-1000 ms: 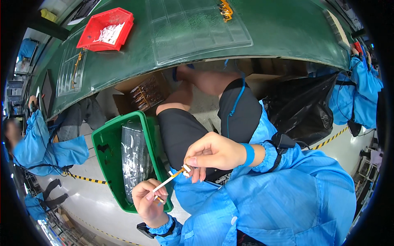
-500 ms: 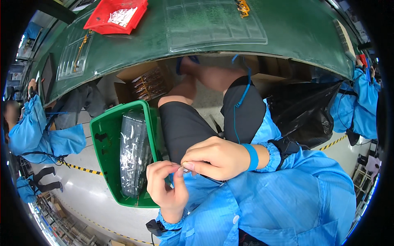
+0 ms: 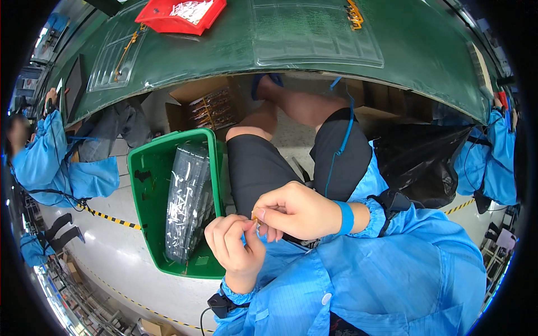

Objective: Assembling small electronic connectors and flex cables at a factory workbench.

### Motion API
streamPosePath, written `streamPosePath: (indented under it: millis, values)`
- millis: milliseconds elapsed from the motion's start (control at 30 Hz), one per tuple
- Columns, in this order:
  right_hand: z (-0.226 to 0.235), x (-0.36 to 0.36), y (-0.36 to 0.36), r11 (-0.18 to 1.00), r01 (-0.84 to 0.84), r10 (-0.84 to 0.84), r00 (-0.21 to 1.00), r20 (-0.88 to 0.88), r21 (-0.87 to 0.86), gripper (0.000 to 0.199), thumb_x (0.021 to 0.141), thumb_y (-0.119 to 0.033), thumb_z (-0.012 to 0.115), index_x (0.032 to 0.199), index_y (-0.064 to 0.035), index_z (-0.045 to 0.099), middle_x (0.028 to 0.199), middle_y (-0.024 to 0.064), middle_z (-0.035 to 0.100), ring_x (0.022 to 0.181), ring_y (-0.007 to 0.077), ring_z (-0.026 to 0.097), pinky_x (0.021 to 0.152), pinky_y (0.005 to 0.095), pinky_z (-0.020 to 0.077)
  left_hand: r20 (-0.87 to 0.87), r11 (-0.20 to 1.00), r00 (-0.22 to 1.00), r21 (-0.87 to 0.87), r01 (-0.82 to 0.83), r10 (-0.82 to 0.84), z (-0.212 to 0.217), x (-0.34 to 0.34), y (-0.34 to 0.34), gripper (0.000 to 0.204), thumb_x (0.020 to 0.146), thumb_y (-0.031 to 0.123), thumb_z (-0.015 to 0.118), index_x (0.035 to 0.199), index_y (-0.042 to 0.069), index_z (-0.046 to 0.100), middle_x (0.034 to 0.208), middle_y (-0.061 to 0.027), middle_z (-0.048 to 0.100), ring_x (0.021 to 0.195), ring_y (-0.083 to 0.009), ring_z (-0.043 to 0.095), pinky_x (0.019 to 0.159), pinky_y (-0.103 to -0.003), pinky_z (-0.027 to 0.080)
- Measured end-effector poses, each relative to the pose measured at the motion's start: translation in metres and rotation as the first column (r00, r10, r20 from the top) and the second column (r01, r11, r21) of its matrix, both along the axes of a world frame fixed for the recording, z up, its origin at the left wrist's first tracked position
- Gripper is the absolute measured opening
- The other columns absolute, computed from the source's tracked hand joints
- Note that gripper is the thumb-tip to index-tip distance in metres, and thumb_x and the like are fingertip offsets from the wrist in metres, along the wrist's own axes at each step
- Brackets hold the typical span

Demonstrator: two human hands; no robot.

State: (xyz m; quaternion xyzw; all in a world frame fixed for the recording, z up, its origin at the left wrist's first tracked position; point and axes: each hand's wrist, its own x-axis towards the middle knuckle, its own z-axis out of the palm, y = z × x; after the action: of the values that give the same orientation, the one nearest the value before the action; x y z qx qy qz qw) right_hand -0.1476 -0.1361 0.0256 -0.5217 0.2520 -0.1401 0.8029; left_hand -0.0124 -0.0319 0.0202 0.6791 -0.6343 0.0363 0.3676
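In front of my body, over my lap, my left hand (image 3: 236, 245) and my right hand (image 3: 300, 214) meet fingertip to fingertip. Pinched between them is a small orange and white piece (image 3: 256, 220), mostly hidden by the fingers, so its kind is unclear. Both hands are closed, thumbs pressed against index fingers. A blue band (image 3: 346, 217) circles my right wrist, and a coiled blue cord (image 3: 343, 143) hangs from the table edge. Nearest my left hand stands a green bin (image 3: 147, 221) holding clear plastic trays (image 3: 188, 204) with white bits.
On the green table (image 3: 230, 56) are a red bin (image 3: 162, 21) of white pieces and a clear tray (image 3: 314, 42) with orange parts (image 3: 355, 15). Below it sit a cardboard box (image 3: 178, 115) and a black bag (image 3: 417, 162). Co-workers in blue (image 3: 42, 151) sit either side.
My view has shifted slightly, so the table and bins appear further right and up. My fingers have turned a little around the piece, and its orange part now shows.
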Motion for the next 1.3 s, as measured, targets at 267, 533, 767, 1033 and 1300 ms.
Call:
streamPosePath:
  millis: [267, 533, 767, 1033, 1300]
  values:
    - [-0.003, 0.010, -0.005, 0.950, 0.046, -0.055, 0.998, 0.019, 0.309, 0.026, 0.101, -0.017, 0.049, 0.101, 0.0057, 0.063, 0.082, 0.0124, 0.069, 0.066, 0.0154, 0.068, 0.058, 0.0259, 0.0560, -0.455, 0.952, 0.886, -0.225, -0.209, 0.087, -0.025, 0.034, 0.047, 0.003, 0.094, -0.002, 0.050, 0.093, 0.000, 0.049, 0.088, -0.0150, 0.059, 0.077, -0.0263, 0.059, 0.074, -0.034, 0.050]
    - [-0.005, 0.019, -0.002, 0.940, 0.030, -0.056, 0.996, 0.067, 0.340, 0.025, 0.101, -0.019, 0.051, 0.099, 0.0038, 0.062, 0.081, 0.0103, 0.068, 0.062, 0.0130, 0.065, 0.052, 0.0238, 0.0531, 0.437, 0.699, 0.768, 0.350, -0.624, 0.468, -0.051, 0.102, 0.106, 0.028, 0.087, 0.006, 0.063, 0.115, -0.001, 0.062, 0.111, -0.0194, 0.064, 0.109, -0.0396, 0.057, 0.096, -0.046, 0.045]
    - [-0.001, 0.022, 0.001, 0.948, 0.024, -0.039, 0.998, 0.040, 0.318, 0.027, 0.101, -0.019, 0.051, 0.089, 0.0019, 0.063, 0.071, 0.0053, 0.064, 0.051, 0.0083, 0.057, 0.046, 0.0218, 0.0462, -0.016, 0.998, 1.000, -0.053, -0.027, 0.026, 0.000, 0.028, 0.046, 0.026, 0.073, -0.008, 0.074, 0.094, 0.003, 0.062, 0.088, -0.0107, 0.061, 0.080, -0.0287, 0.058, 0.073, -0.038, 0.047]
    - [0.001, 0.014, 0.003, 0.974, -0.038, 0.036, 0.999, 0.014, 0.223, 0.024, 0.101, -0.018, 0.051, 0.097, 0.0009, 0.066, 0.069, 0.0018, 0.061, 0.053, 0.0045, 0.051, 0.047, 0.0199, 0.0411, -0.012, 0.995, 0.996, -0.059, 0.082, -0.083, -0.002, 0.022, 0.024, 0.027, 0.071, -0.009, 0.073, 0.092, 0.002, 0.061, 0.089, -0.0107, 0.058, 0.076, -0.0273, 0.057, 0.068, -0.036, 0.047]
    - [-0.003, 0.013, 0.006, 0.991, 0.026, -0.031, 0.999, 0.038, 0.134, 0.026, 0.099, -0.018, 0.053, 0.087, 0.0012, 0.066, 0.064, 0.0018, 0.061, 0.053, 0.0062, 0.052, 0.048, 0.0232, 0.0416, -0.124, 0.994, 0.987, -0.040, 0.098, -0.102, 0.000, 0.017, 0.018, 0.024, 0.070, -0.008, 0.071, 0.088, 0.003, 0.060, 0.085, -0.0100, 0.059, 0.074, -0.0266, 0.058, 0.066, -0.037, 0.047]
